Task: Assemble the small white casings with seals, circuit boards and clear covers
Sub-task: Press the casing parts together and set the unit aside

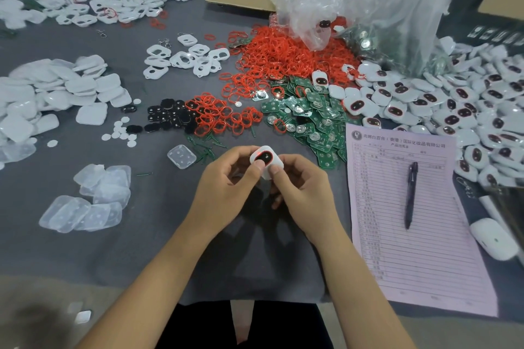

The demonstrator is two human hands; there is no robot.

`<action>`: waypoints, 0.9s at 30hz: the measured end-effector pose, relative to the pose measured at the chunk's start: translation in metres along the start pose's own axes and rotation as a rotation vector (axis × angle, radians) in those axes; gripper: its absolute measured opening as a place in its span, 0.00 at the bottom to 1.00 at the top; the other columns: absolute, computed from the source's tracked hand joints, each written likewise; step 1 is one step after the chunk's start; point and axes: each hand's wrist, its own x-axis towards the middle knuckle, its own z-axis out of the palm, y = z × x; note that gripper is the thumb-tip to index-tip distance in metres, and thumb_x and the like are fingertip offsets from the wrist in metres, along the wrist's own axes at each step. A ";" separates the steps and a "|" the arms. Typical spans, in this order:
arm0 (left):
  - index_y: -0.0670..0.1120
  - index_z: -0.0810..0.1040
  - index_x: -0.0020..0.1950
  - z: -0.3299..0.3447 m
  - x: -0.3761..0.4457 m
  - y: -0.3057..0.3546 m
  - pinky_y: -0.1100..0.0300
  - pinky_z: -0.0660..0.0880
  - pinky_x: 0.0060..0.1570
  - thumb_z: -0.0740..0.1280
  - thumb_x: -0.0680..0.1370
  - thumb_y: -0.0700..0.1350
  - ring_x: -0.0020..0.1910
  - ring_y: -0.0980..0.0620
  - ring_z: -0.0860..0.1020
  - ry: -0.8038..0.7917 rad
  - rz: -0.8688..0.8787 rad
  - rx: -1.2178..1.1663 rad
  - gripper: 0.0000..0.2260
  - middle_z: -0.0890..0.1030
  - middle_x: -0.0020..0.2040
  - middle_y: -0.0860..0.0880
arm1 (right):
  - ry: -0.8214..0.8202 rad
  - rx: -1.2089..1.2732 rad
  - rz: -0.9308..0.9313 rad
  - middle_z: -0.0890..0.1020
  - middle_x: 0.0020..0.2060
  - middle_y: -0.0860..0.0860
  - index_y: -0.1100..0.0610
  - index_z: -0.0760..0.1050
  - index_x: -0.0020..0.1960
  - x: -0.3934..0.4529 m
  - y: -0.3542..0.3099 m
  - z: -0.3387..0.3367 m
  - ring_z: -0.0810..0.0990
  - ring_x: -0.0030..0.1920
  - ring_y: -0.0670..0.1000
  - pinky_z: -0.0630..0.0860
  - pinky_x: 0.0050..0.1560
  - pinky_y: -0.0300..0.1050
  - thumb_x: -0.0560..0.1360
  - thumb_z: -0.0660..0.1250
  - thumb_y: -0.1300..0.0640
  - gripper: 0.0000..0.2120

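White casing [266, 161] with dark oval window held above grey table [158, 235], pinched by curled fingers of left hand [226, 190] and right hand [303, 190]; red seals [283, 56] heaped beyond.

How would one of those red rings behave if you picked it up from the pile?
The red rings look thin and lie bent into uneven ovals, so one is probably floppy and very light. They overlap in a tangle, so lifting one may drag up others.
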 end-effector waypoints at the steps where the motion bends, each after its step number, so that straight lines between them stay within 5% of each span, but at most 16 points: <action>1: 0.54 0.82 0.60 0.000 0.000 0.001 0.52 0.82 0.55 0.69 0.83 0.45 0.52 0.55 0.84 0.002 -0.006 -0.009 0.07 0.86 0.53 0.58 | 0.003 -0.012 -0.014 0.82 0.32 0.48 0.56 0.81 0.52 -0.001 -0.001 0.001 0.77 0.26 0.49 0.75 0.28 0.44 0.82 0.69 0.57 0.03; 7: 0.47 0.83 0.63 0.002 -0.002 0.005 0.51 0.81 0.58 0.66 0.82 0.38 0.56 0.55 0.84 -0.034 0.039 0.057 0.12 0.85 0.57 0.54 | 0.045 0.030 -0.046 0.85 0.43 0.50 0.56 0.81 0.55 0.001 -0.001 0.001 0.79 0.34 0.42 0.73 0.34 0.32 0.81 0.70 0.59 0.04; 14: 0.51 0.83 0.55 0.001 -0.003 0.003 0.68 0.77 0.46 0.71 0.81 0.39 0.46 0.61 0.84 0.008 0.016 0.086 0.08 0.86 0.47 0.59 | 0.015 0.018 -0.029 0.85 0.38 0.50 0.52 0.83 0.53 0.001 0.000 -0.001 0.76 0.27 0.46 0.73 0.27 0.42 0.79 0.70 0.55 0.05; 27: 0.47 0.85 0.59 0.001 -0.001 -0.001 0.62 0.80 0.50 0.71 0.81 0.40 0.48 0.58 0.85 -0.012 0.026 0.109 0.08 0.87 0.50 0.55 | 0.045 0.001 -0.010 0.83 0.34 0.50 0.58 0.81 0.52 -0.001 -0.003 0.003 0.78 0.27 0.50 0.77 0.25 0.45 0.81 0.69 0.62 0.02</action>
